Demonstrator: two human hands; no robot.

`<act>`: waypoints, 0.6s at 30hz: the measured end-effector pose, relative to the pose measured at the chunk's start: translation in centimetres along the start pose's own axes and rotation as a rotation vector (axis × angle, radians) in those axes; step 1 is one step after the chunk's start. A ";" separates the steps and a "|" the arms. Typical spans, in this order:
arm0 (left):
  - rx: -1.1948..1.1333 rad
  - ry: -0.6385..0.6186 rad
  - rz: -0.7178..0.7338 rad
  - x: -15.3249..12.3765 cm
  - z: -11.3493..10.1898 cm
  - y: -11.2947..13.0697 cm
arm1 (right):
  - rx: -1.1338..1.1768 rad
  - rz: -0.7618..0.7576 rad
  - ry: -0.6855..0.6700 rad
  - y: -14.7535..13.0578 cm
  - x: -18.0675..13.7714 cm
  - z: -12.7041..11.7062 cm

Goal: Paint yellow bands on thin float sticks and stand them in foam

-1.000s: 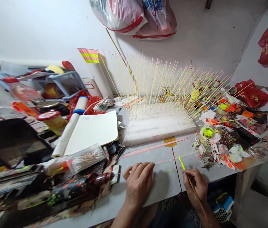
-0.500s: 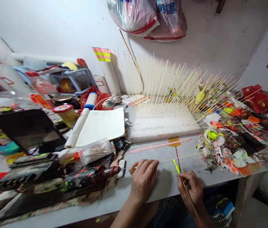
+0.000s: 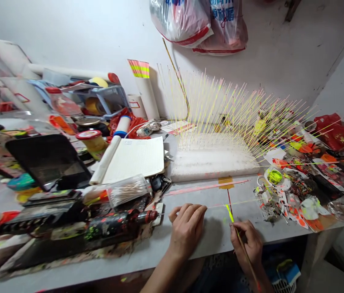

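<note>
My right hand [image 3: 249,241] grips a slim paintbrush [image 3: 242,248] like a pen. Its bright yellow tip [image 3: 229,212] is up against a thin pink-and-yellow stick [image 3: 246,203], which runs level above the tabletop. Fingers bent and closed, my left hand [image 3: 188,226] is around the left part of this stick; its fingertips are partly hidden. To the left lies a paint-spattered black rotary tool [image 3: 113,225], its red-brown nose pointing at my left hand, with a thin shaft between them. Behind my hands, many thin yellow sticks [image 3: 214,110] stand upright in a white foam block [image 3: 214,165].
An open notebook [image 3: 138,158] and a clear tub of cotton swabs [image 3: 128,191] lie left of the foam. Paint-smeared scraps and a yellow paint cup [image 3: 274,176] crowd the right side. Pink sticks [image 3: 208,187] lie before the foam. Plastic bags [image 3: 180,20] hang on the wall.
The camera view has turned slightly left, so everything sits a little further right. Both hands keep nearly the same pose, and the brush tip stays at the stick.
</note>
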State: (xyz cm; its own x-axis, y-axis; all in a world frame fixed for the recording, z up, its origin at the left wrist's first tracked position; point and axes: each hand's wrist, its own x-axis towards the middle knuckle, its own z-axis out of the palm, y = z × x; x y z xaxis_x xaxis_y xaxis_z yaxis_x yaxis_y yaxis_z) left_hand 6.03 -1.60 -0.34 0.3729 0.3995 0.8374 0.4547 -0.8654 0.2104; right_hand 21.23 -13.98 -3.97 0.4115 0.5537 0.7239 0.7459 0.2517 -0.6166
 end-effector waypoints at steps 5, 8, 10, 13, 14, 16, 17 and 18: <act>-0.011 0.014 -0.014 0.0 0.0 0.1 | 0.050 0.045 0.000 -0.1 -0.2 -0.2; -0.013 0.021 -0.021 0.1 0.1 0.2 | 0.080 0.026 -0.005 -0.6 -0.1 -0.2; -0.017 0.027 -0.028 0.1 0.1 0.2 | 0.100 -0.004 -0.019 -1.0 -0.1 0.0; -0.018 0.028 -0.037 0.1 0.1 0.3 | 0.105 -0.039 -0.048 -1.7 0.1 0.5; -0.016 0.027 -0.040 0.1 0.1 0.3 | 0.099 -0.044 -0.057 -1.9 0.1 0.7; -0.014 0.023 -0.045 0.0 0.1 0.3 | 0.080 -0.044 -0.064 -2.2 0.3 1.0; -0.015 0.022 -0.048 0.0 0.1 0.3 | 0.070 -0.040 -0.064 -2.2 0.3 1.1; -0.017 0.021 -0.053 -0.1 0.1 0.3 | 0.060 -0.037 -0.064 -2.2 0.4 1.3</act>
State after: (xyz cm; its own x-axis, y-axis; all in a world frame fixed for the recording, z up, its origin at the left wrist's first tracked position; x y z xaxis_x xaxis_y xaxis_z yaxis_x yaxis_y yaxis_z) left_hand 6.25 -1.88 -0.40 0.3317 0.4382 0.8354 0.4591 -0.8486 0.2629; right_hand 19.05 -13.33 -2.72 0.3479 0.5925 0.7266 0.7265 0.3194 -0.6084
